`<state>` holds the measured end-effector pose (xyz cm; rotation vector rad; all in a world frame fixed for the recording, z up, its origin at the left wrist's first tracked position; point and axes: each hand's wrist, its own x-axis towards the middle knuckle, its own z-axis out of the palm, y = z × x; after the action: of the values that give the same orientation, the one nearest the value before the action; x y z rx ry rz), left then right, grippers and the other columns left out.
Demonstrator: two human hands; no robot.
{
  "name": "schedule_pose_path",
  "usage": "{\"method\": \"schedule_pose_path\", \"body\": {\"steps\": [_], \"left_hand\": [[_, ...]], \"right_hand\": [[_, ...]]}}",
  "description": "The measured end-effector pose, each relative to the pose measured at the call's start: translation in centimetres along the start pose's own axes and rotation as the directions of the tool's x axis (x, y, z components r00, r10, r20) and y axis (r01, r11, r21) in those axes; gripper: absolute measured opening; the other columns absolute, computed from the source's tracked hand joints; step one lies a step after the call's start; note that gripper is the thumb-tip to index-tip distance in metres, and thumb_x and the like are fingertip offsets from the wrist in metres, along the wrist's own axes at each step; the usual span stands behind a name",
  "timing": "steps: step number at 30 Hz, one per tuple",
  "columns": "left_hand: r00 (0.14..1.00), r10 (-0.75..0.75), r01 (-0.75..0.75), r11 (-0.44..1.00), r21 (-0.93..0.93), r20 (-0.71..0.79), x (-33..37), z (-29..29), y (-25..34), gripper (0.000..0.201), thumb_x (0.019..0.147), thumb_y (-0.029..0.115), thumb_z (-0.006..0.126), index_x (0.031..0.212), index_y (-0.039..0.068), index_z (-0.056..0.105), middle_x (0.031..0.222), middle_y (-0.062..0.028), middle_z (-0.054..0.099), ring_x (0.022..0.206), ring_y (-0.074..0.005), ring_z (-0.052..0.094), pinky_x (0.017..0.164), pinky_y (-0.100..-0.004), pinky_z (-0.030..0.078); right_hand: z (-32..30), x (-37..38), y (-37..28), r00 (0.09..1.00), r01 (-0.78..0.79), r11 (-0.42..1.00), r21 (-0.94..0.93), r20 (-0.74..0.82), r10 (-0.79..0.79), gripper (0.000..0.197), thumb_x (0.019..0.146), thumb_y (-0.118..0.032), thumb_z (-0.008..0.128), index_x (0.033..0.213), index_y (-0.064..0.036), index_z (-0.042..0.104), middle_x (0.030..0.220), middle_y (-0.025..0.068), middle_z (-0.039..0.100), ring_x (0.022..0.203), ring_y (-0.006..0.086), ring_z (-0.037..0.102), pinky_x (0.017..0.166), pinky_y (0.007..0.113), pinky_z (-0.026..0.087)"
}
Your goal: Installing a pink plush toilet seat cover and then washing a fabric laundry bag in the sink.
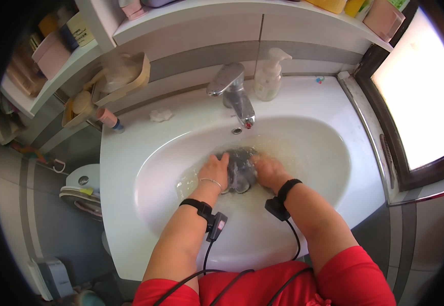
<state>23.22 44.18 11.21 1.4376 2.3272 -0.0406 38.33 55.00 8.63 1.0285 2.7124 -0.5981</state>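
Note:
A dark grey, wet cloth (242, 171) lies in shallow, cloudy water in the white washbasin (329, 168). It looks bunched up, with a few bubbles at its near end; I cannot make out what kind of cloth it is. My left hand (213, 170) grips its left side, thumb and fingers closed on the fabric. On the right side my right hand (270, 171) is closed on the cloth too, slightly blurred, its fingertips partly hidden. Both wrists wear black straps with small cabled devices. Above the cloth stands a chrome faucet (239, 97).
Behind the basin, a clear pump bottle (269, 79) stands right of the faucet. A crumpled white piece (161, 115) and a pink-and-blue tube (110, 121) lie on the left rim. Shelves (191, 25) overhang the back; a window (421, 92) is at right.

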Motion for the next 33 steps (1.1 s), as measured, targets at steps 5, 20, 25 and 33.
{"method": "schedule_pose_path", "body": {"steps": [5,20,25,33], "left_hand": [[0.999,-0.035,0.032,0.989,-0.145,-0.016,1.2,0.3,0.0,0.044,0.076,0.008,0.054,0.118,0.012,0.040,0.104,-0.0205,0.050,0.093,-0.0380,0.056,0.080,-0.0402,0.047],[0.984,0.009,0.084,0.860,-0.503,0.180,-4.6,-3.5,-5.0,0.120,0.045,0.039,0.082,0.137,0.006,0.012,0.115,-0.0220,0.048,0.104,-0.0340,0.050,0.091,-0.0352,0.041],[0.973,0.090,-0.059,0.987,-0.146,0.212,-5.8,-2.7,-4.9,0.112,0.040,0.041,0.084,0.132,0.009,0.029,0.120,-0.0184,0.042,0.110,-0.0299,0.048,0.093,-0.0333,0.039],[0.981,0.051,-0.047,0.999,-0.026,0.185,-6.0,-0.8,-2.5,0.098,0.047,0.041,0.082,0.124,0.003,0.035,0.117,-0.0186,0.046,0.108,-0.0327,0.049,0.089,-0.0355,0.043]], "right_hand": [[-0.3,2.2,-0.5,0.999,-0.048,0.999,-0.004,-0.025,0.048,0.036,0.073,-0.013,0.055,0.109,-0.0101,0.051,0.117,0.0163,0.048,0.102,0.0319,0.051,0.084,0.038,0.044],[-3.7,-5.6,-6.5,0.587,0.790,0.609,-0.078,-0.194,-0.786,0.017,0.059,-0.004,0.061,0.067,-0.0191,0.061,0.084,-0.0017,0.056,0.079,0.0252,0.052,0.067,0.036,0.044],[-3.7,-7.1,-8.4,0.935,0.353,0.928,0.116,-0.004,-0.355,0.064,0.060,-0.022,0.073,0.119,-0.0192,0.047,0.120,0.0089,0.046,0.109,0.0316,0.045,0.085,0.045,0.043],[-1.4,-4.7,-9.0,0.974,0.125,0.980,-0.154,0.208,-0.091,0.091,0.064,-0.035,0.073,0.138,-0.0274,0.019,0.142,0.0082,0.015,0.122,0.0354,0.031,0.089,0.053,0.040]]}}
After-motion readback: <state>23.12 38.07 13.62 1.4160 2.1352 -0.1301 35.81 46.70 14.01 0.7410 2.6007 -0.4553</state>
